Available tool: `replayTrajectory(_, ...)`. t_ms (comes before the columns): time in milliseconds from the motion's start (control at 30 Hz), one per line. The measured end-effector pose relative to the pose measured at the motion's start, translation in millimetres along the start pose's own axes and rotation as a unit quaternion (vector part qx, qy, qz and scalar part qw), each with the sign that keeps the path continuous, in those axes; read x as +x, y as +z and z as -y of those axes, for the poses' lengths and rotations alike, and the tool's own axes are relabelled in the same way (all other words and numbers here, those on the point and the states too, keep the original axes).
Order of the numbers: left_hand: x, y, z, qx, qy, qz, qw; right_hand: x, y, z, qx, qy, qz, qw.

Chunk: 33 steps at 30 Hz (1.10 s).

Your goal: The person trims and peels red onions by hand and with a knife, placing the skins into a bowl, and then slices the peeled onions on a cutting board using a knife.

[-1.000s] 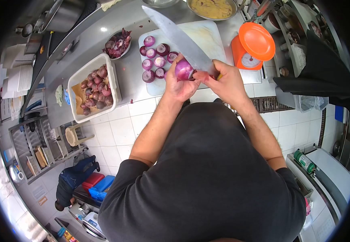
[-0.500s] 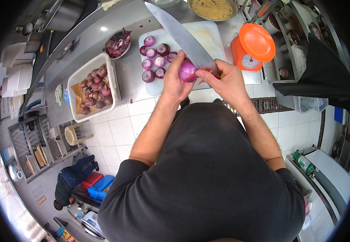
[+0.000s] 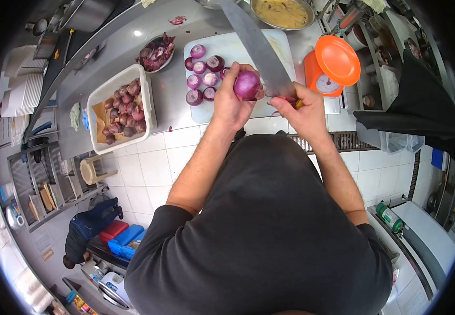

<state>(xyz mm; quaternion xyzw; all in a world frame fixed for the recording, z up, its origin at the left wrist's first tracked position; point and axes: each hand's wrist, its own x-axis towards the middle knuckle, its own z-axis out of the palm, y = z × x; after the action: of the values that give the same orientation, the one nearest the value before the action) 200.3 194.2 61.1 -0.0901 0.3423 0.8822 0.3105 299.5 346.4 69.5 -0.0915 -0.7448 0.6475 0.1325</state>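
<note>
Red onion (image 3: 247,85) was held at 12 o'clock in view, cupped by curled fingers of the left hand (image 3: 234,102), while peel (image 3: 290,98) was pinched against the chef's knife (image 3: 261,52), pointed toward 11 o'clock, by the closed right hand (image 3: 307,113); trimmed onions (image 3: 209,79) were observed at 9 o'clock on the cutting board (image 3: 282,47).

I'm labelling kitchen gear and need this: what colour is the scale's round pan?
Bright orange; the pan shows best in the head view.
</note>
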Motion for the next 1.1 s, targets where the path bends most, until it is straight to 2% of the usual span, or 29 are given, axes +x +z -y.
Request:
replayTrajectory(100,7.3,-18.1,-0.1,-0.042,-0.038,0.116,0.992,9.3,-7.7,-10.1,-0.085,-0.006,-0.002,0.996)
replayTrajectory(200,11.8,-25.0,-1.5,-0.093,-0.093,0.204,0.970,16.8,-9.2,-7.2,-0.094,-0.014,-0.006,0.995)
replayTrajectory(300,3.7,-16.6,-0.6,-0.062,-0.092,0.125,0.986,22.2,-15.1,-10.4,-0.175,-0.010,0.020,0.984)
replayTrajectory(400,-6.1,-3.0,-6.7,-0.076,-0.102,0.095,0.987,19.7,-13.1,1.1,-0.187,-0.012,0.047,0.981)
replayTrajectory(500,0.1,-15.6,-2.6,-0.075,-0.092,0.116,0.986,18.7,-8.5,4.0,-0.195,-0.010,0.043,0.980)
replayTrajectory(600,3.2,-23.4,-0.9,-0.140,-0.097,0.149,0.974,17.4,-7.9,6.4,-0.223,-0.025,0.039,0.974)
replayTrajectory(800,-0.9,-12.6,-3.2,-0.036,-0.082,0.088,0.992,18.7,-11.1,6.0,-0.238,-0.042,0.026,0.970)
replayTrajectory(900,-0.6,-14.5,-3.2,0.001,-0.095,0.099,0.991,19.4,-9.8,12.9,-0.247,-0.021,0.019,0.969)
replayTrajectory(1100,-3.4,-8.0,-5.9,0.033,-0.103,0.053,0.993,20.4,-12.7,16.5,-0.274,-0.039,-0.007,0.961)
